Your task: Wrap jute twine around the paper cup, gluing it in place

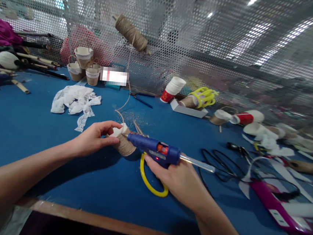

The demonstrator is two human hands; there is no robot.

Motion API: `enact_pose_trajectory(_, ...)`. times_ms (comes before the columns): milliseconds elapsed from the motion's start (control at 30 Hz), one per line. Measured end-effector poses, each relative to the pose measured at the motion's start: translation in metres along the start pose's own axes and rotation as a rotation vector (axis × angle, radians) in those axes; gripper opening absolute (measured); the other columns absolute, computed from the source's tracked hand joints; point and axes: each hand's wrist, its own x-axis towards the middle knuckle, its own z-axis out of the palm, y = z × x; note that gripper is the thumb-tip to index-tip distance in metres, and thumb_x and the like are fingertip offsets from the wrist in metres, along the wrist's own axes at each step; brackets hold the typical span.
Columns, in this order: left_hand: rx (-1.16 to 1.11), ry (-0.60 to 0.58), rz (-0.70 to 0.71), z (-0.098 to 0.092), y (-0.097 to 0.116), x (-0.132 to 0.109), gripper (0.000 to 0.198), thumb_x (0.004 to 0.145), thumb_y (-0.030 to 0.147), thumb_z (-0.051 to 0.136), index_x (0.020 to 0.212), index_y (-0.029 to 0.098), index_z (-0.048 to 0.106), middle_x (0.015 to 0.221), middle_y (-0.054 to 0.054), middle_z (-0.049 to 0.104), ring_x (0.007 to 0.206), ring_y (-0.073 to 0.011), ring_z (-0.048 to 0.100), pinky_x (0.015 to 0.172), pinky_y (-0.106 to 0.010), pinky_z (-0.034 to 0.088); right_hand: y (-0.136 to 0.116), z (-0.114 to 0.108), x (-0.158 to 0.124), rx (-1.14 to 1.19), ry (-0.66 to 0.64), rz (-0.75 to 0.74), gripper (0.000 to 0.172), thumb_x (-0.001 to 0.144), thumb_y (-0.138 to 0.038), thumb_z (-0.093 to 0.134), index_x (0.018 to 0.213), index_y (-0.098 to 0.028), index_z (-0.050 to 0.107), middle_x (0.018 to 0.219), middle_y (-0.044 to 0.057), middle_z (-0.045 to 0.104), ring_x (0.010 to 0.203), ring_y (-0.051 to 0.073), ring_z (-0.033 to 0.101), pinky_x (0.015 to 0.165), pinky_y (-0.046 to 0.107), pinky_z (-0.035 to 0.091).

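My left hand (95,137) grips a small paper cup (126,147) by its rim, thumb and fingers closed on it. The cup is wrapped in brown twine and lies tilted above the table. In my right hand (178,178) is a blue hot glue gun (153,147), a clear glue stick jutting from its back and a red light lit. Its nozzle points left, at or very near the cup's wrapped side; contact is hard to tell. Scissors with a yellow handle (150,185) lie under the gun, partly hidden. A twine strand (126,101) runs down to the cup.
A twine spool (131,33) hangs on the perforated metal screen. White lace (75,100) lies left, before several small twine baskets (92,75). Pliers (143,97) and stacked paper cups (173,89) stand farther back. Black cable (220,168) and a purple power strip (277,206) occupy the right.
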Motion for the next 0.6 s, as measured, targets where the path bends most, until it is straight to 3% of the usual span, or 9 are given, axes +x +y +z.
enact_pose_trajectory(267,0.026,-0.054,-0.01,-0.004,0.0022,0.0001,0.039,0.073,0.026,0.058,0.109,0.013,0.053,0.081,-0.003,0.059,0.075,-0.015,0.054,0.072,-0.03,0.044,0.001,-0.0042,0.0022,0.109,-0.014,0.146,0.02,0.079,-0.027,0.047,0.065,-0.018,0.058,0.052,0.0,0.053,0.046,0.013,0.049,0.046,0.026,0.041)
enact_pose_trajectory(600,0.042,-0.069,-0.027,-0.0047,0.0042,0.0006,0.043,0.072,0.028,0.057,0.111,0.011,0.051,0.082,-0.003,0.057,0.075,-0.0149,0.053,0.075,-0.032,0.043,0.0003,-0.0027,0.0026,0.101,-0.002,0.159,0.023,0.079,-0.029,0.044,0.061,-0.018,0.053,0.051,0.001,0.052,0.048,0.014,0.048,0.049,0.027,0.042)
